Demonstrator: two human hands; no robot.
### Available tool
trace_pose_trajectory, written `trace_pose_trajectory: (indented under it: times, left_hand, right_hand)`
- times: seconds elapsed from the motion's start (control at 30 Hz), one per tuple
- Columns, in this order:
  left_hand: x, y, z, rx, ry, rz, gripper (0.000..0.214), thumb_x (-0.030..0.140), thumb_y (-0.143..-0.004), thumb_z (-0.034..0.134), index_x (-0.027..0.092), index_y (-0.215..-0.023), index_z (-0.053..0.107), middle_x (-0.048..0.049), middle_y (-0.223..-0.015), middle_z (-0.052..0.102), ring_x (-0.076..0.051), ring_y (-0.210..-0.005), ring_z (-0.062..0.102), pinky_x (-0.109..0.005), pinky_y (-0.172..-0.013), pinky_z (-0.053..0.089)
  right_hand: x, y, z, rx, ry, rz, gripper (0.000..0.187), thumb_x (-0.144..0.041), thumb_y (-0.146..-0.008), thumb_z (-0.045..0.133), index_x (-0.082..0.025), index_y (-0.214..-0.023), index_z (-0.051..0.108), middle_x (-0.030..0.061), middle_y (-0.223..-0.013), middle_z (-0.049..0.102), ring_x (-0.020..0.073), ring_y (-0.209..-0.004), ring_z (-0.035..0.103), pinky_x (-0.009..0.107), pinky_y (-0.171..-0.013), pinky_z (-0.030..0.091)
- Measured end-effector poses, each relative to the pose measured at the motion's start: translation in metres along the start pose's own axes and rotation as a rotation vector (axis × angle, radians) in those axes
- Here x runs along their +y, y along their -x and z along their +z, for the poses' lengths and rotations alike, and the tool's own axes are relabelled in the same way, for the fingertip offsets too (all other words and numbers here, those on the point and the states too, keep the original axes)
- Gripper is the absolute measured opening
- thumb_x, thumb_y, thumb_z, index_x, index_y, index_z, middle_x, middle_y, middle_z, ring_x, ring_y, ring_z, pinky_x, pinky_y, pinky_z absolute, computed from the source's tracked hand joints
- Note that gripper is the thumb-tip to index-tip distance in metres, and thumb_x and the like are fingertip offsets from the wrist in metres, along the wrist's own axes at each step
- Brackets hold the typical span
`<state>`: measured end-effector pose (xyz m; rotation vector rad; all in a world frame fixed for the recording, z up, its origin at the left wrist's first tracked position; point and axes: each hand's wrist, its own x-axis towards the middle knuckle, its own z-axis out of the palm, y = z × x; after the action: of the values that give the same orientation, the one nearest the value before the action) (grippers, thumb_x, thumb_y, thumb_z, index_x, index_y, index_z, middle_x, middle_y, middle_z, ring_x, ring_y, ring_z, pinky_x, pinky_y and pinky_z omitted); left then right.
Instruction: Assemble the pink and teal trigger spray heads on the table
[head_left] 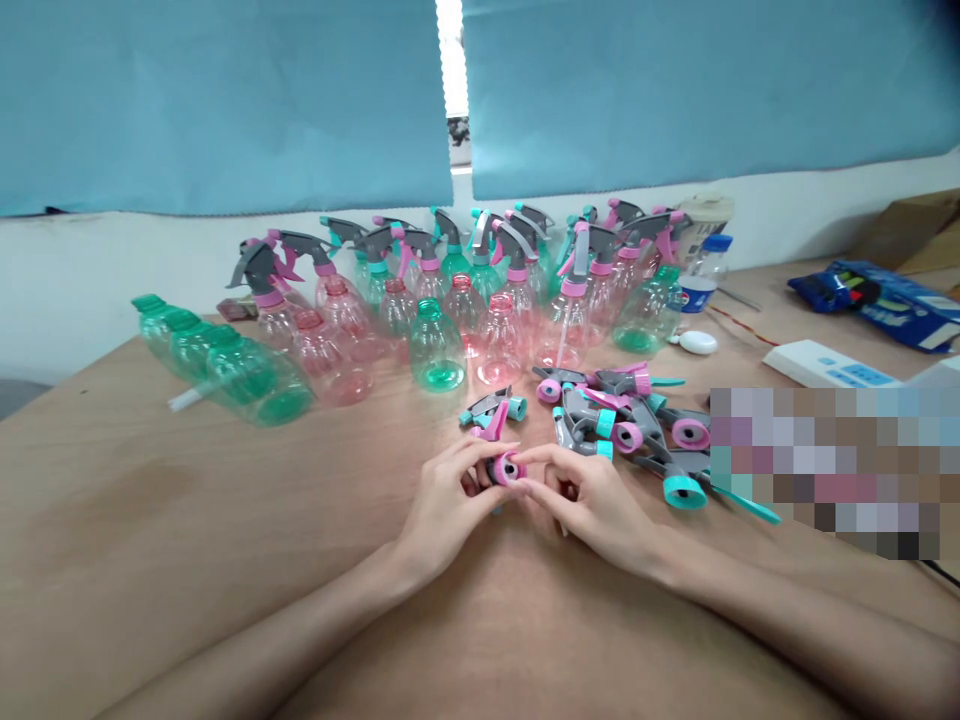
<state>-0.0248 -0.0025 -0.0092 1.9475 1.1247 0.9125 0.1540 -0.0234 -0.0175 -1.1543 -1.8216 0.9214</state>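
Observation:
My left hand point(455, 487) is closed around a grey trigger spray head with a pink collar point(510, 469), its open underside facing me. Thumb and index finger of my right hand point(592, 490) pinch the same collar from the right; its other fingers are curled, and what lies under them is hidden. Just beyond my hands lies a loose spray head with a turquoise collar point(516, 408). To the right is a pile of grey spray heads with pink and turquoise collars point(628, 436). An open green bottle point(437, 345) and an open pink bottle point(500, 340) stand behind.
Several bottles with spray heads fitted point(517, 265) stand along the wall. Open green bottles point(259, 375) are at the left, near a clear tube point(196, 395). At the right are a Pepsi bottle point(699, 290), a blue packet point(885, 300) and a white power strip point(829, 365).

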Motion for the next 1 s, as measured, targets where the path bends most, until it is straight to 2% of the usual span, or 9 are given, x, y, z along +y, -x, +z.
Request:
trace_pose_trajectory:
  times: [0.2, 0.53, 0.7, 0.83, 1.0]
  left_hand:
    - [-0.001, 0.0, 0.0, 0.006, -0.015, -0.006, 0.024, 0.023, -0.076, 0.07, 0.022, -0.1, 0.067, -0.0003, -0.083, 0.06, -0.011, -0.062, 0.051, -0.021, -0.054, 0.041]
    - [-0.001, 0.001, -0.001, -0.03, -0.033, 0.028, 0.023, 0.021, -0.077, 0.068, 0.023, -0.1, 0.067, -0.0002, -0.082, 0.061, -0.011, -0.063, 0.052, -0.021, -0.054, 0.042]
    - [-0.001, 0.001, 0.0, -0.066, -0.006, 0.035, 0.022, 0.018, -0.076, 0.068, 0.022, -0.099, 0.067, -0.0011, -0.088, 0.063, -0.01, -0.063, 0.052, -0.02, -0.053, 0.041]
    - [-0.002, 0.002, 0.001, -0.087, -0.011, 0.013, 0.026, 0.013, -0.074, 0.069, 0.022, -0.098, 0.067, -0.0007, -0.089, 0.064, -0.01, -0.063, 0.051, -0.02, -0.054, 0.04]
    - [-0.005, 0.002, 0.001, -0.099, -0.034, 0.014, 0.025, 0.016, -0.076, 0.068, 0.022, -0.101, 0.067, -0.0024, -0.093, 0.063, -0.012, -0.066, 0.052, -0.022, -0.056, 0.041]
  right_hand:
    - [-0.001, 0.001, 0.001, 0.035, 0.014, -0.015, 0.022, -0.032, -0.088, 0.056, -0.017, -0.104, 0.062, -0.0075, -0.05, 0.048, 0.0093, -0.044, 0.045, 0.021, -0.046, 0.035]
    - [0.001, -0.002, -0.001, -0.025, -0.021, -0.015, 0.02, -0.032, -0.087, 0.057, -0.018, -0.1, 0.059, -0.0094, -0.048, 0.042, 0.0085, -0.043, 0.038, 0.021, -0.045, 0.032]
    - [-0.002, -0.003, -0.007, -0.112, -0.096, -0.004, 0.016, -0.032, -0.092, 0.048, -0.018, -0.092, 0.054, -0.0067, -0.052, 0.053, 0.0092, -0.047, 0.048, 0.02, -0.05, 0.036]
    - [-0.003, -0.004, -0.009, -0.173, -0.115, -0.005, 0.017, -0.032, -0.095, 0.042, -0.018, -0.091, 0.051, -0.0064, -0.052, 0.055, 0.009, -0.046, 0.048, 0.02, -0.05, 0.036]
    - [-0.007, -0.006, -0.014, -0.194, -0.048, -0.012, 0.019, -0.033, -0.096, 0.041, -0.019, -0.088, 0.051, -0.0052, -0.055, 0.057, 0.0095, -0.049, 0.048, 0.021, -0.052, 0.036]
